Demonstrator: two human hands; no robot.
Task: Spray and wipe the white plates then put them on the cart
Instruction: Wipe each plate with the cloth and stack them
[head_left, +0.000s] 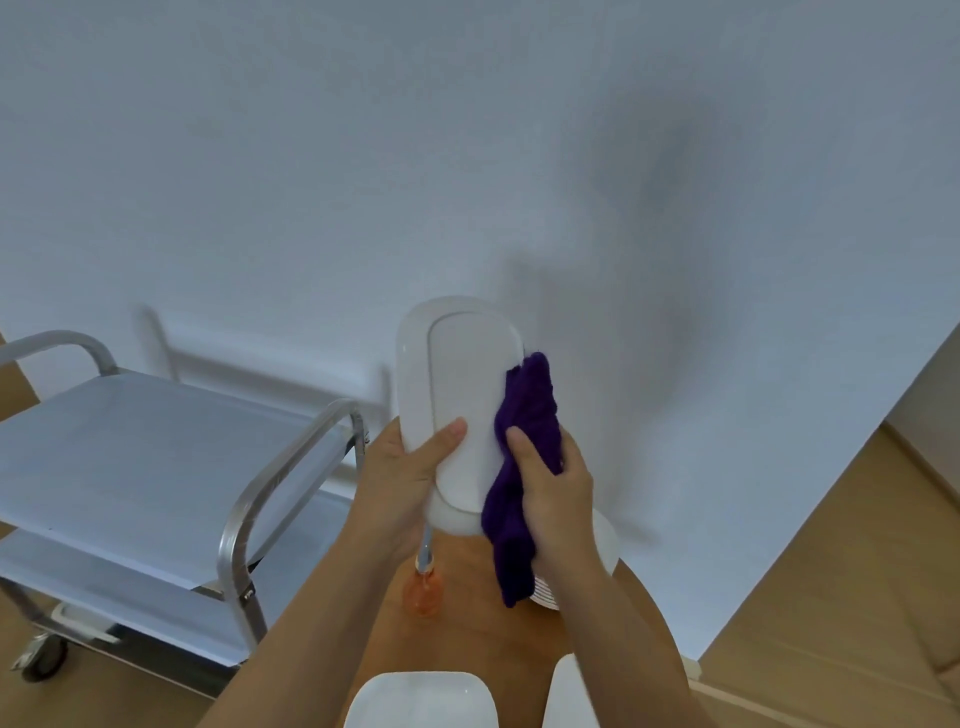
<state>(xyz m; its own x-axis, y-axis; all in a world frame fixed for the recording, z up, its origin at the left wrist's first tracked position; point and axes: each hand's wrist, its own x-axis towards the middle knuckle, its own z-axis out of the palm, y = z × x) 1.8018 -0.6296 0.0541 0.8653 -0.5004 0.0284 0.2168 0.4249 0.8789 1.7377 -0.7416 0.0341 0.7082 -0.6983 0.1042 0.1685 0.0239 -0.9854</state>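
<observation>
Wooden table (467, 582) beside steel cart (156, 441), white wall (363, 156) behind.

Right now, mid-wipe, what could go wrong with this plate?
The left hand alone grips the upright white plate at its lower edge, so pressure from the purple cloth in the right hand might slip it. Falling, it could strike the spray bottle or stacked plates below.

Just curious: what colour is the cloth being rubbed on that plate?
Dark purple. The cloth shows clearly in the head view, against the white plate.
</observation>
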